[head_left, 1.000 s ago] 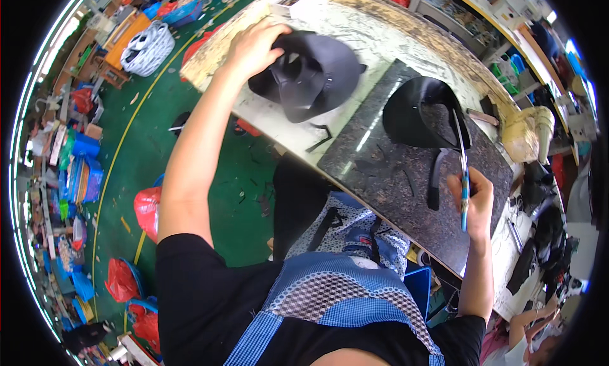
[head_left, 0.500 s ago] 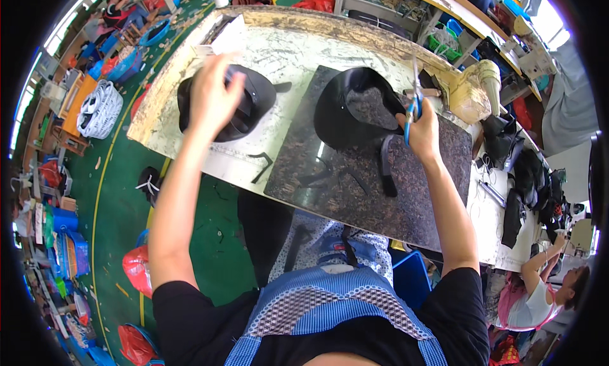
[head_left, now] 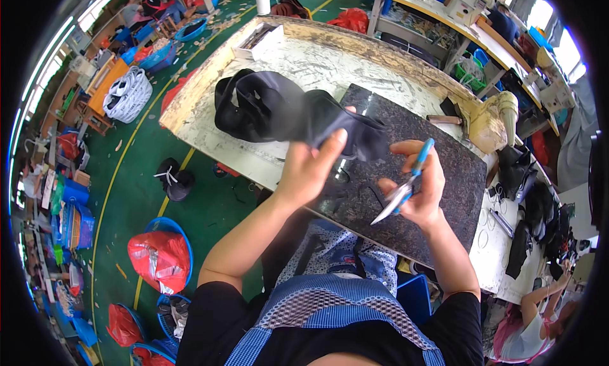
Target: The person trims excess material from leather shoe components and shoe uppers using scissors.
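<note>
My left hand point(head_left: 307, 166) grips the near edge of a curved black leather-like piece point(head_left: 355, 132), thumb on top. The piece is raised over the left part of a dark speckled stone slab point(head_left: 453, 195) and is smeared by motion. Its left end overlaps a pile of similar black pieces point(head_left: 244, 115) on the worn white tabletop, so where they part I cannot tell. In my right hand point(head_left: 428, 188) is a pair of scissors point(head_left: 394, 202) with blue handles, blades pointing down and left. The right fingers are partly spread, close to the raised piece's right end.
A small white box point(head_left: 260, 42) sits at the table's far left corner. A hammer-like tool point(head_left: 447, 119) lies beyond the slab, near a yellowish wrapped machine part point(head_left: 488, 125). Black pieces point(head_left: 539, 198) are heaped at right, where another person point(head_left: 539, 321) works. Red bags in blue baskets point(head_left: 158, 258) stand on the green floor.
My left hand has moved right from the pile to the black piece, which is now lifted off the slab. The scissors have swung from pointing away to pointing down-left. The whole view has shifted.
</note>
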The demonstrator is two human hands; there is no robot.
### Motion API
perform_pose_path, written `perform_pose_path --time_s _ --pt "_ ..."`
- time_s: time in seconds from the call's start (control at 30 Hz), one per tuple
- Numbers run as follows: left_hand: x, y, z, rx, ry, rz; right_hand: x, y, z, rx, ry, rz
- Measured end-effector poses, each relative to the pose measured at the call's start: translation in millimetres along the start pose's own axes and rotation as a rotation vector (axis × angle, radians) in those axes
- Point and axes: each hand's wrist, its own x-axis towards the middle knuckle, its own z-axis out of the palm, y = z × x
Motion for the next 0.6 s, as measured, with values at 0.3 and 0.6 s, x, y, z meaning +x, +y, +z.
perform_pose_path --time_s 0.3,0.6 --pt "-29.2 -25.0 8.4 0.536 -0.093 0.271 36.8 -39.8 27.4 0.888 0.034 0.897" --pt "-47.7 2.6 9.9 -0.595 -0.12 -0.239 38.1 -40.5 23.0 0.975 -0.063 0.937"
